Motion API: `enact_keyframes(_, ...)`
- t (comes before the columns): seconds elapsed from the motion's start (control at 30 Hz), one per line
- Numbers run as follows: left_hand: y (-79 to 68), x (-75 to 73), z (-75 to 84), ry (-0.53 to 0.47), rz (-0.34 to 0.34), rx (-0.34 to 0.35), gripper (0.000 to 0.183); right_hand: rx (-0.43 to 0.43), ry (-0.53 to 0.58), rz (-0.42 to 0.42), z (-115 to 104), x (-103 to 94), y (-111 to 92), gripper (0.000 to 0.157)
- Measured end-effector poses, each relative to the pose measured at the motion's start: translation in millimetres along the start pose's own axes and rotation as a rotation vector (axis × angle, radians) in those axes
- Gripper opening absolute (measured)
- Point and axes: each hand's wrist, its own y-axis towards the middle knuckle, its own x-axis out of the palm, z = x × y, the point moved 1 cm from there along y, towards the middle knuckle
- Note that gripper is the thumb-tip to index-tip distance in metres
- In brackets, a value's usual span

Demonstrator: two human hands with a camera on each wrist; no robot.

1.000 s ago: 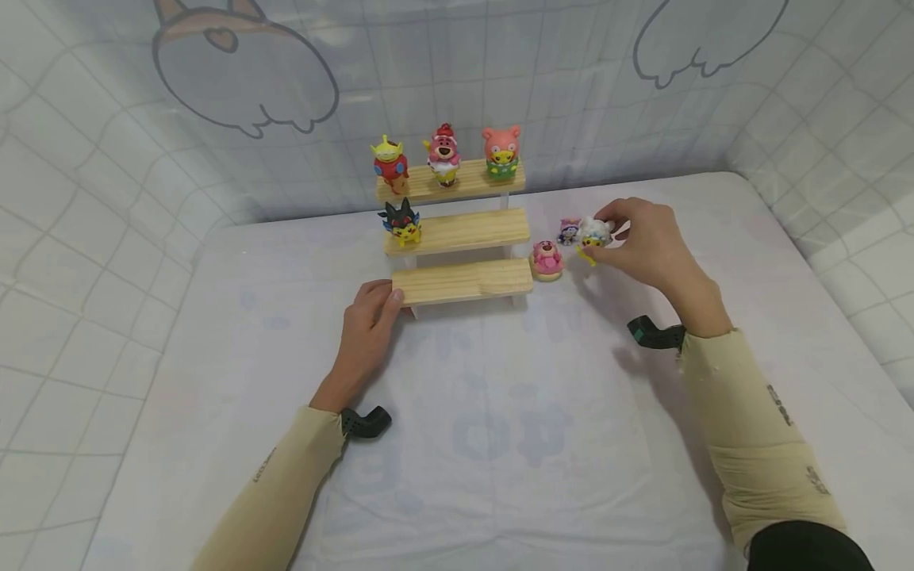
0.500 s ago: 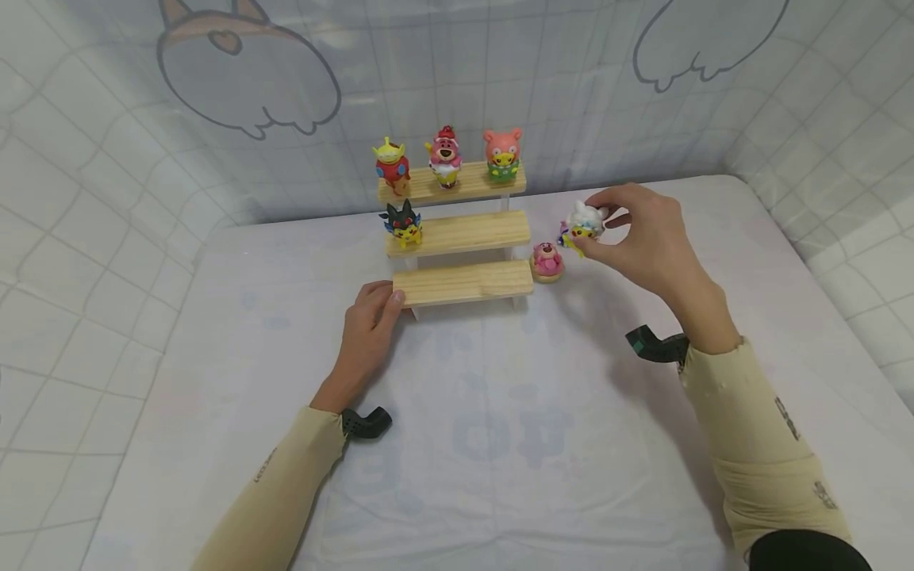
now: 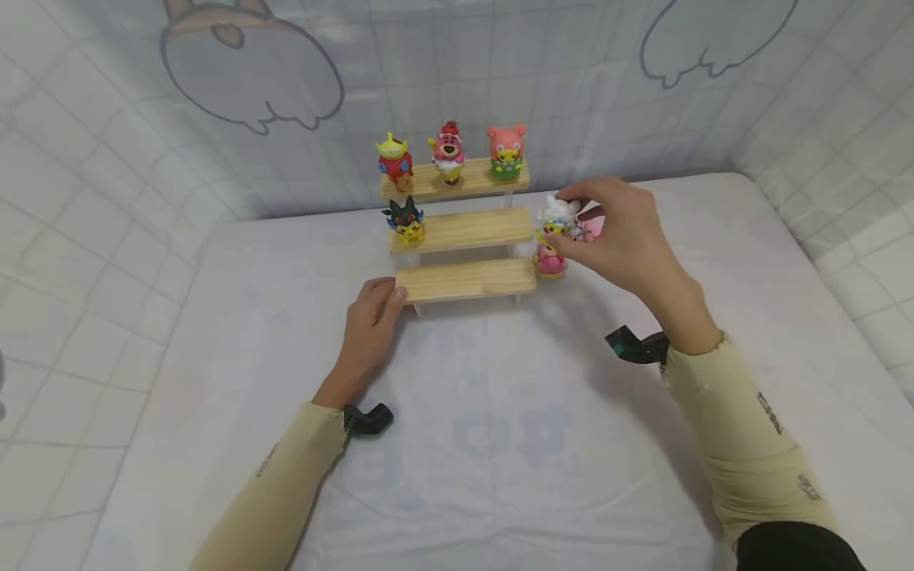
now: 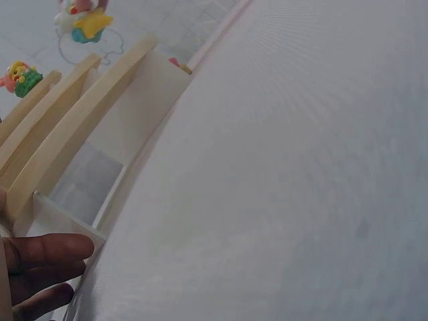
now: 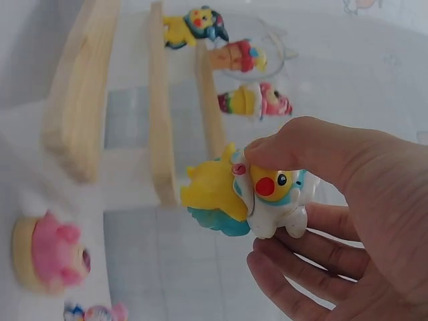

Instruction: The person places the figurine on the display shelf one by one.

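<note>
Pinching right hand [image 3: 628,234]: you hold a white-and-yellow figurine [image 5: 242,194].
Left hand [image 3: 367,325]: you grip the bottom shelf [image 3: 464,279], left end.
</note>
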Motion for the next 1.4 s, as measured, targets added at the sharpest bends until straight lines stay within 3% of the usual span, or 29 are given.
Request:
enact_keyframes(0.3, 0.5, 0.5, 1.6, -0.006, 0.004, 0.01, 0.04, -0.077, 0.088, -0.067, -25.3, 23.8, 28.0, 0.041)
enact_keyframes(0.8, 1.2, -0.2, 4.6, -0.003, 0.005, 0.044, 0.04, -0.1, 0.087, -0.151, -48.4, 56.4, 52.9, 0.041)
enact_keyframes(1.4, -0.1, -0.8, 4.5, -0.014, 0.009, 0.027, 0.036, -0.083, 0.112, -0.177, -52.1, 80.4, 65.4, 0.044)
